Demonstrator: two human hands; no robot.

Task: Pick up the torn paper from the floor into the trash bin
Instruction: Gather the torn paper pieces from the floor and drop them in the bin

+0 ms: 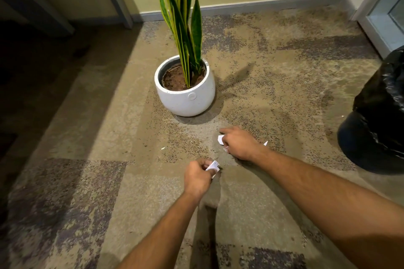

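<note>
I see my left hand (197, 178) pinching a white paper scrap (212, 166) just above the carpet (109, 137); my right hand (239, 143) curls over more torn paper (220, 138) on the carpet, near the white plant pot (185, 96); a tiny scrap (162, 148) lies left of it; the black-bagged trash bin (378, 120) stands at the carpet's right edge.

Left grip (197, 178) and right grip (239, 143) both curled, arms outstretched.

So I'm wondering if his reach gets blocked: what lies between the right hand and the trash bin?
Only bare carpet in the head view. The right hand grips paper scraps; the black-bagged trash bin stands to its right, nothing between.
</note>
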